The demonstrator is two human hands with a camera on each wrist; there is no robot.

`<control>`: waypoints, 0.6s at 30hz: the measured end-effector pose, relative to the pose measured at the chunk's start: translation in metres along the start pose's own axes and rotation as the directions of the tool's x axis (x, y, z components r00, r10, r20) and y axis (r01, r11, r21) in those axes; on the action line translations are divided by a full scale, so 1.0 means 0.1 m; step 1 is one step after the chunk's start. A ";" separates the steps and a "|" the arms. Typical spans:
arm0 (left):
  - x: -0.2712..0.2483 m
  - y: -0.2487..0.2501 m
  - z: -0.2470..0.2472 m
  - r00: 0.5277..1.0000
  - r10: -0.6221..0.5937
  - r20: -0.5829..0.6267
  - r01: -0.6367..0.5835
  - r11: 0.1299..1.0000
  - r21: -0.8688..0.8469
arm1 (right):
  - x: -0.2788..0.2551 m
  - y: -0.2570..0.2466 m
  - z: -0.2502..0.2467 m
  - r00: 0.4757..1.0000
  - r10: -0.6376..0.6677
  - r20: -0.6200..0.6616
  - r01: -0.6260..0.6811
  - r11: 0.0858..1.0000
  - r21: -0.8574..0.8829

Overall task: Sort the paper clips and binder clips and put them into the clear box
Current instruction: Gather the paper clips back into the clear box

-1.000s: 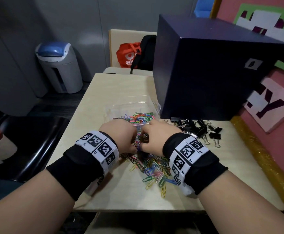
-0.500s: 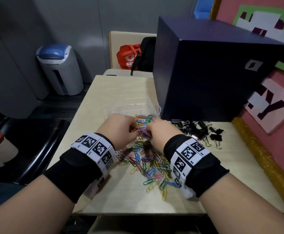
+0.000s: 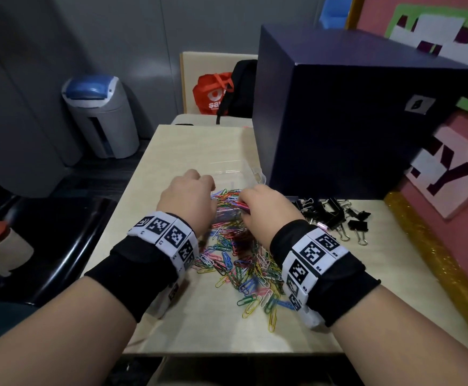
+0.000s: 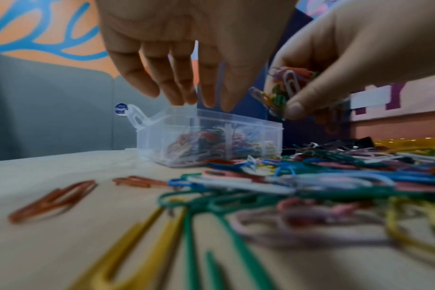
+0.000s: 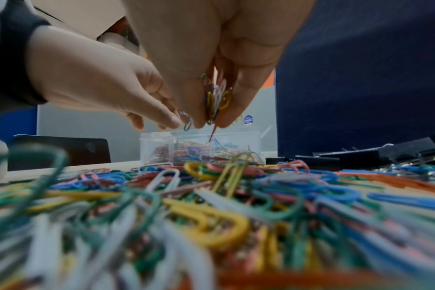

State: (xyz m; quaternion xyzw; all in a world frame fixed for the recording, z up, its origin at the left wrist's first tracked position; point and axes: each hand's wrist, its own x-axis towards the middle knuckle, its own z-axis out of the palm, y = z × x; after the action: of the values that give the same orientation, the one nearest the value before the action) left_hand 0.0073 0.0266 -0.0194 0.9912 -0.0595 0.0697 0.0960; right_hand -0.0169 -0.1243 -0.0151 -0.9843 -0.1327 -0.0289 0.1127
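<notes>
The clear box (image 3: 250, 171) stands open on the table, partly filled with coloured paper clips (image 4: 211, 143). My right hand (image 5: 211, 117) hovers just above the box (image 5: 156, 145) and pinches a bunch of paper clips (image 5: 217, 96) between thumb and fingers. My left hand (image 4: 186, 98) hangs beside it over the box with its fingers straight and nothing gripped. One loose clip (image 5: 186, 121) shows by its fingertips. A pile of coloured paper clips (image 3: 244, 271) lies on the table between my wrists. Several black binder clips (image 3: 335, 213) lie to the right.
A big dark blue box (image 3: 352, 121) stands right behind the clear box and the binder clips. The pale table (image 3: 199, 146) ends at its left edge by a black surface (image 3: 60, 232). A pink wall with a gold strip (image 3: 436, 260) borders the right.
Both hands rose from the pile and moved forward over the clear box. The right hand carried a bunch of paper clips along; the left hand's fingers have spread open.
</notes>
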 end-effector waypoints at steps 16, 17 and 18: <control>-0.18 0.00 -0.03 0.947 0.204 0.248 -0.226 0.972 0.066 | 0.05 0.02 -0.03 0.999 0.019 -0.034 -0.016 0.997 0.082; -0.18 0.01 -0.03 0.951 0.197 0.239 -0.219 0.973 0.068 | 0.05 0.02 -0.02 1.000 0.017 -0.023 -0.016 0.998 0.065; -0.18 0.01 -0.04 0.957 0.191 0.219 -0.209 0.976 0.064 | 0.04 0.02 -0.02 0.999 0.013 -0.031 -0.011 0.999 0.049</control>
State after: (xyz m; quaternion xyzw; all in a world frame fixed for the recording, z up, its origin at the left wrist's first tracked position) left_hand -0.0114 0.0281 -0.0183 0.9850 -0.1663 -0.0243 0.0387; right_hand -0.0124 -0.1253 -0.0133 -0.9815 -0.1257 -0.0402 0.1388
